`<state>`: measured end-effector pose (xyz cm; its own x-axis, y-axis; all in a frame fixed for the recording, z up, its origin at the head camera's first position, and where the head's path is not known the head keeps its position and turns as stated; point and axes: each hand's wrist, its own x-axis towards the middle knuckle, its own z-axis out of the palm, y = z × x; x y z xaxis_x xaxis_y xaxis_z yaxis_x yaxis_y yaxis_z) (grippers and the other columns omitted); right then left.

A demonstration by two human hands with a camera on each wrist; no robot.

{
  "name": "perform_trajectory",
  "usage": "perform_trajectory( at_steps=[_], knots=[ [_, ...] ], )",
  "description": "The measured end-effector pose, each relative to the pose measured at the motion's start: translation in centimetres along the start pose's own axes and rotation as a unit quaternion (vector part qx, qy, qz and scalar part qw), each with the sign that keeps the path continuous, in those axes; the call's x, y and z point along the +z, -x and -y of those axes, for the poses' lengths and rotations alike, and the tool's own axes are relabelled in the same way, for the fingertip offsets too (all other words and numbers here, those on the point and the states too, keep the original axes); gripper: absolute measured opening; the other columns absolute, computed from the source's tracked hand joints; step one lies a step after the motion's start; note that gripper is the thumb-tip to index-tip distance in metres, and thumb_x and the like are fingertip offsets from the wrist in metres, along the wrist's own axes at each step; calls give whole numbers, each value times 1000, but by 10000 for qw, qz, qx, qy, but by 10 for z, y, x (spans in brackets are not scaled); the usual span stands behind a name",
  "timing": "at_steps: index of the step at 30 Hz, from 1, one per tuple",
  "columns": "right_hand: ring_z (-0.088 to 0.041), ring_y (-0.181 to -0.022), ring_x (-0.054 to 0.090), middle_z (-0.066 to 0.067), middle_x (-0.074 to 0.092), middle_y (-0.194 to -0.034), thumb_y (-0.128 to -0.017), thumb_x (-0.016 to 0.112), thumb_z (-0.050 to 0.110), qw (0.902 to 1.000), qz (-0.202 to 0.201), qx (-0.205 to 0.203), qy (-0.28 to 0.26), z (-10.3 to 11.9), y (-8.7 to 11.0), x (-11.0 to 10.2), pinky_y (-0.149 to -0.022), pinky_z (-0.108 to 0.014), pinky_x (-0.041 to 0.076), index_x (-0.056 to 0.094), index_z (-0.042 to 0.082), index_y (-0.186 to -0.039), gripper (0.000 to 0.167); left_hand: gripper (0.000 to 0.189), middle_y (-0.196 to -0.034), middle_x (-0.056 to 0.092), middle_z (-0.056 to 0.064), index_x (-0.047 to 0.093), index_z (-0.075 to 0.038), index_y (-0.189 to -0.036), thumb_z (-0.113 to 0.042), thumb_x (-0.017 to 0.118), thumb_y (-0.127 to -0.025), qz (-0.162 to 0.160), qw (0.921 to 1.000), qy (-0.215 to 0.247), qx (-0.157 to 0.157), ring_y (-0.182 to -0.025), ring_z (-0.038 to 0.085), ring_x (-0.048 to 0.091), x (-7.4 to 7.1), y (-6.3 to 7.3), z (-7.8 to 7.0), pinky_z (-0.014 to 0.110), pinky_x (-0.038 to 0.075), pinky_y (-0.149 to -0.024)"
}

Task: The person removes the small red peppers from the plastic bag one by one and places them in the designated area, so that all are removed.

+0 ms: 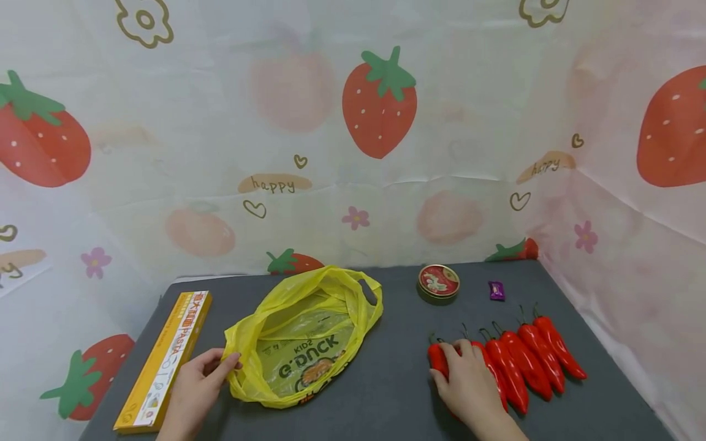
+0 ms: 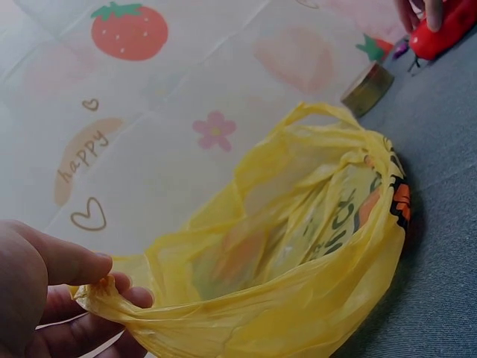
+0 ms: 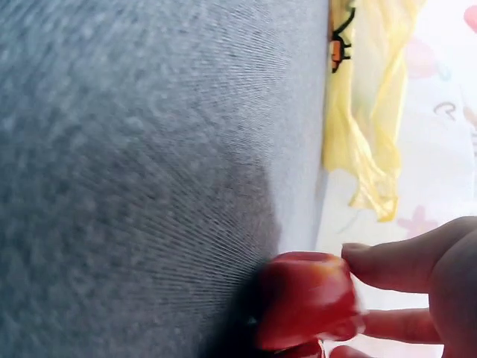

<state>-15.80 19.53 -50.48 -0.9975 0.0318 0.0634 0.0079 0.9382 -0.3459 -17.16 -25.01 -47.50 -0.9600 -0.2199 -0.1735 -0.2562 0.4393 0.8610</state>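
A yellow plastic bag (image 1: 309, 343) lies with its mouth spread wide, printed lettering showing inside. My left hand (image 1: 200, 383) pinches the bag's near left edge between thumb and fingers, as the left wrist view shows up close. Over on the right, my right hand (image 1: 469, 386) grips the leftmost red chili pepper (image 1: 438, 360) of a row, partly covering it. In the right wrist view the thumb and fingertips hold that pepper (image 3: 309, 302) from its sides. Several more red chili peppers (image 1: 525, 365) lie side by side to the right of this hand.
A long yellow and white pasta box (image 1: 165, 361) lies left of the bag. Behind the peppers are a round red-lidded tin (image 1: 438, 283) and a small purple wrapped packet (image 1: 497, 291). A strawberry-printed cloth (image 1: 331, 153) hangs around the dark table (image 1: 397, 392).
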Motion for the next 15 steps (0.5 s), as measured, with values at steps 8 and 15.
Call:
perform_trajectory(
  at_steps=[8, 15],
  knots=[
    [-35, -115, 52, -16, 59, -125, -83, 81, 40, 9990, 191, 362, -194, -7, 4, -6, -83, -57, 55, 64, 13, -131, 58, 44, -93, 73, 0, 70, -2, -115, -43, 63, -99, -11, 10000, -38, -29, -81, 9, 60, -2, 0, 0, 28, 52, -70],
    [-35, -114, 53, -16, 60, -124, -84, 80, 42, 9985, 105, 319, -421, -12, 7, -13, -81, -57, 55, 67, 14, -128, 54, 45, -93, 72, 0, 69, -2, -114, -44, 63, -99, 35, 10000, 20, -79, -80, 12, 57, -1, 0, 1, 29, 50, -69]
  ],
)
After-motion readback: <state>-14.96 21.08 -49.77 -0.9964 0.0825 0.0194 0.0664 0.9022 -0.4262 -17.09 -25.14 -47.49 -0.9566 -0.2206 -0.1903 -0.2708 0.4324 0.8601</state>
